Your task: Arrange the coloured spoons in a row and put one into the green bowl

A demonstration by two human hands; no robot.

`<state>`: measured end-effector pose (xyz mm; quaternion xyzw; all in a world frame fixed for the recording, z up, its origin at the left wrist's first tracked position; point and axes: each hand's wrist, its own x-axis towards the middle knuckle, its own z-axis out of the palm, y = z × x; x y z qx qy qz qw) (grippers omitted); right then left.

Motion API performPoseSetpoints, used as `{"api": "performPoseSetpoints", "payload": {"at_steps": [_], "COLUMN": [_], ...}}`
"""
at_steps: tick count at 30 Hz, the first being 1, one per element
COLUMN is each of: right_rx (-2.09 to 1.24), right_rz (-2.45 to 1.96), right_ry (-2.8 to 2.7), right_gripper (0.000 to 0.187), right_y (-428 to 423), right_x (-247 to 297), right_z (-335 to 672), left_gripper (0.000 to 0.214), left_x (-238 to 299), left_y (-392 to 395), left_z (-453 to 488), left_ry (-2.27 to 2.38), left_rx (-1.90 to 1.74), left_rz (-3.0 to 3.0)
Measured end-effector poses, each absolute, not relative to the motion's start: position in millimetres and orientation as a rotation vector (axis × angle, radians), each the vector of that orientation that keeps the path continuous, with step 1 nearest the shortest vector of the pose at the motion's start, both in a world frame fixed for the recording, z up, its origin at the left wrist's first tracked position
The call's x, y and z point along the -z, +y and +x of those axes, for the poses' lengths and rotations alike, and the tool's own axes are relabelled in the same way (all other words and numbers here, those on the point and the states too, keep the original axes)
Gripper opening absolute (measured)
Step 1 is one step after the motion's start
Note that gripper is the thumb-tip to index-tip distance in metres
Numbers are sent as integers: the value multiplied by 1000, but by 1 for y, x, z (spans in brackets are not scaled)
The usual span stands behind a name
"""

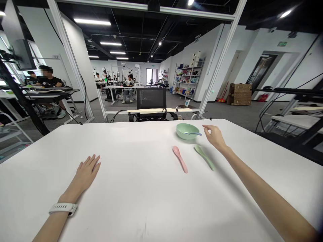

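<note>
A green bowl (184,134) stands near the far edge of the white table. Inside it rests a blue spoon (193,133), its handle reaching over the right rim. My right hand (214,136) hovers just right of the bowl, close to the end of that handle but apart from it, with thumb and fingers parted and nothing between them. Nearer to me lie a pink spoon (180,159) and a light green spoon (204,157), both flat on the tabletop. On the left, my left hand (87,173) lies palm down, fingers stretched out, touching only the table.
The white table (136,191) fills the foreground. Beyond its far edge are a metal frame bar (118,112) and a black chair (151,98). Black equipment (290,143) borders the right side. Several people sit at desks farther back, beside shelving (189,77) and a wooden crate (239,94).
</note>
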<state>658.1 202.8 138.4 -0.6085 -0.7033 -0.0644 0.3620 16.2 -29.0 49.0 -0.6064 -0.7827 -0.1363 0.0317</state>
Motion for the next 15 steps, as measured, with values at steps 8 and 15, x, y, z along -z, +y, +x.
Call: {"api": "performPoseSetpoints", "payload": {"at_steps": [8,15], "right_rx": [-145,-283], "right_rz": [-1587,-1564], "right_ry": [-1916,-2029], "right_gripper": [58,53], "right_y": [142,122], "right_x": [-73,-44], "right_z": [712,710], "left_gripper": [80,77], "left_x": [-56,-50], "left_y": [-30,-29], "left_z": [19,15], "left_ry": [-2494,-2420], "left_rx": [370,424], "left_rz": [-1900,-1893]}}
